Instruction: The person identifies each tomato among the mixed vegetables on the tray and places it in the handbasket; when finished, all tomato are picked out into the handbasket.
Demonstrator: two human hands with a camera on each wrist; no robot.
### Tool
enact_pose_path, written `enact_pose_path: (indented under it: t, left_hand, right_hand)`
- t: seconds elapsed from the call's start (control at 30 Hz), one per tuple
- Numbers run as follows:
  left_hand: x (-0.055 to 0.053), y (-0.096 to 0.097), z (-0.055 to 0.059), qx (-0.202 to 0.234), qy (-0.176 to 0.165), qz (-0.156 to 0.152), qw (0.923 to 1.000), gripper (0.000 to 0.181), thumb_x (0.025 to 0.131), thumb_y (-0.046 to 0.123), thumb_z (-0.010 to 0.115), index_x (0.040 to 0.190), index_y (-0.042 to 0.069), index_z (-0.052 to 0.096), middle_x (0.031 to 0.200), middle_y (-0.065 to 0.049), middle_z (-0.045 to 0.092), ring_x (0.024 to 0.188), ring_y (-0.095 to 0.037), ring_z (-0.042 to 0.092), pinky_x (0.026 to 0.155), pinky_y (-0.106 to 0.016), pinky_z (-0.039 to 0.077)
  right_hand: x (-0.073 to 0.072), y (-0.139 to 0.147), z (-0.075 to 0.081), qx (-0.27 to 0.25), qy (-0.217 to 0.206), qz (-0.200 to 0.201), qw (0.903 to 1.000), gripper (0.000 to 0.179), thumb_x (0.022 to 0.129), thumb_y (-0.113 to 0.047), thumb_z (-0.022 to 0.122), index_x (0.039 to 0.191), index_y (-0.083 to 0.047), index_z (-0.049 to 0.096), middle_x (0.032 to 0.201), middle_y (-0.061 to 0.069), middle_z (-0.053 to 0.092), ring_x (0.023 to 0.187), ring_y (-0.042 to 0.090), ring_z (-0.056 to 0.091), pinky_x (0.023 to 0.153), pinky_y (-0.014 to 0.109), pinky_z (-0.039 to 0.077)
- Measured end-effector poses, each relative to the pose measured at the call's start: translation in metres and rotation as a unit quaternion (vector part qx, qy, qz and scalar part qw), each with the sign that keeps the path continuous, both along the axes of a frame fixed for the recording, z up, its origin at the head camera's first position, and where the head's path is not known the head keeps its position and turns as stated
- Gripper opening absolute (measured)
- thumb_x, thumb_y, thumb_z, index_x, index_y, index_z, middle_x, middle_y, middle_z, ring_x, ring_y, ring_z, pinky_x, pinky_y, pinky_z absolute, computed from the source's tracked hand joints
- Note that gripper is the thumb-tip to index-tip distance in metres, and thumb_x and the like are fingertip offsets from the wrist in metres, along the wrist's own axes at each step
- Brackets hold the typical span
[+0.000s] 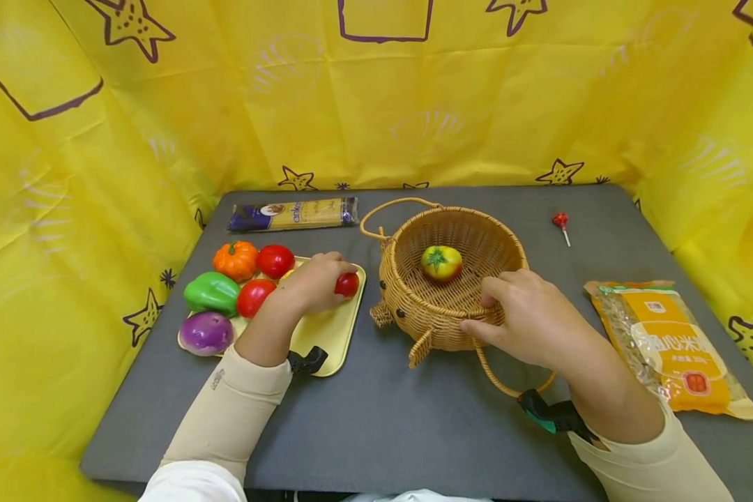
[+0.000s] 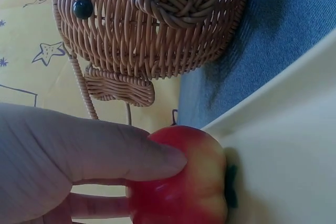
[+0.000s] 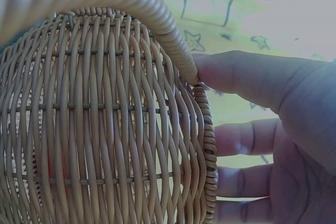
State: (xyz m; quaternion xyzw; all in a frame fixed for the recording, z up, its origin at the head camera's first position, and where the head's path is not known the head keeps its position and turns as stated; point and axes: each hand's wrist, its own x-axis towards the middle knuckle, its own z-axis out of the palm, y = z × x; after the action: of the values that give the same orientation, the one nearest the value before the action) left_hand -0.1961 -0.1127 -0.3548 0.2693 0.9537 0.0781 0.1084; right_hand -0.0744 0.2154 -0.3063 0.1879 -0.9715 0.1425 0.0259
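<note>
My left hand [image 1: 316, 282] pinches a red and yellow toy tomato [image 1: 347, 284] between thumb and fingers at the right part of a pale yellow tray [image 1: 329, 341]. In the left wrist view its green stem end faces the tray; I cannot tell if they touch. My right hand [image 1: 527, 317] grips the near right rim of a wicker pig basket [image 1: 423, 314], thumb outside by the handle, fingers over the inner side. Inside the basket lies a yellow-red tomato [image 1: 442, 263] with a green top.
Left on the tray are an orange pumpkin [image 1: 236, 261], red tomatoes [image 1: 275, 261], a green pepper [image 1: 212, 293] and a purple eggplant-like piece [image 1: 206, 333]. A pasta pack [image 1: 293, 214] lies behind. At right are a lollipop [image 1: 561, 222] and an orange-labelled grain bag [image 1: 674, 345].
</note>
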Motion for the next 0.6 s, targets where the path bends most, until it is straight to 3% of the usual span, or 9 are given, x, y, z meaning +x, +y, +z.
enact_pose_path:
  t: [0.37,0.6]
  left_hand:
    - [0.0016,-0.0061,-0.0027,0.0,0.007,0.003,1.0,0.052,0.087,0.017,0.081,0.137,0.013,0.066,0.131,-0.015,0.061,0.12,-0.038,0.056,0.106,-0.054,0.048]
    - [0.0007,-0.006,-0.0012,0.037,0.021,0.003,0.9991,0.048,0.088,0.018,0.08,0.135,0.012,0.067,0.131,-0.013,0.061,0.121,-0.035,0.055,0.108,-0.053,0.047]
  right_hand:
    - [0.0018,0.0,-0.0009,-0.003,0.006,0.004,1.0,0.034,0.083,-0.046,0.082,0.085,-0.018,0.063,0.081,-0.003,0.059,0.078,0.021,0.054,0.065,0.04,0.046]
    - [0.0019,0.0003,-0.0012,-0.002,0.009,0.002,1.0,0.034,0.083,-0.046,0.082,0.085,-0.018,0.063,0.082,-0.003,0.06,0.08,0.023,0.055,0.067,0.042,0.046]
